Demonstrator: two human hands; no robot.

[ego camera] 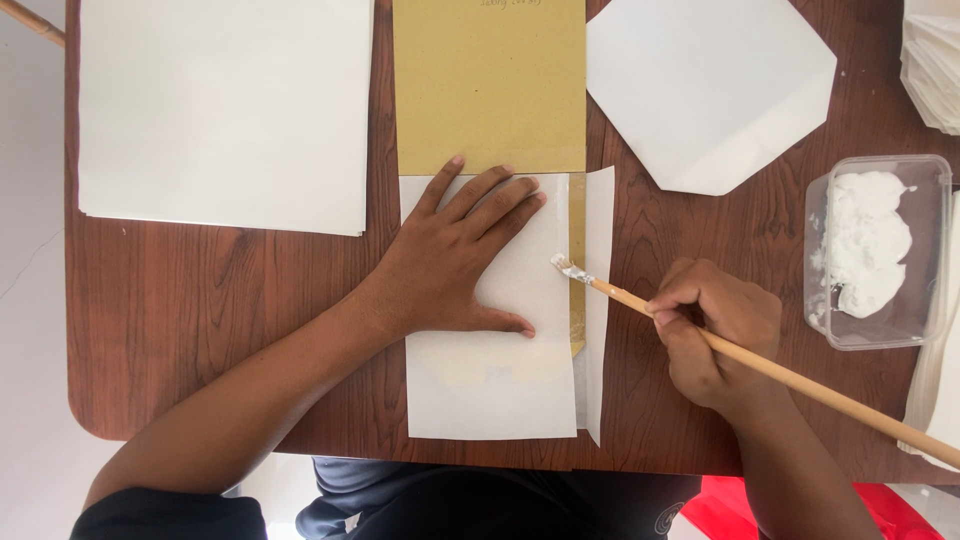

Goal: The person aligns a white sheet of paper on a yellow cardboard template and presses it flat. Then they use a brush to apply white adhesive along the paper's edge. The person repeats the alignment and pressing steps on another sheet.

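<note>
My left hand (pixel 455 255) lies flat, fingers spread, on a folded white paper (pixel 490 385) that covers the near end of a long tan cardboard strip (pixel 488 90). My right hand (pixel 712 335) grips a long wooden brush (pixel 800 382). Its white-coated tip (pixel 562 264) touches the paper's right edge, beside a narrow white flap (pixel 598 300). A shiny wet streak runs along that edge.
A clear plastic tub of white paste (pixel 875 250) stands at the right. A stack of white sheets (pixel 225 110) lies at the far left, a white cut sheet (pixel 705 90) at the far right, and more folded papers (pixel 930 65) in the corner. The brown wooden table (pixel 200 320) ends close to my body.
</note>
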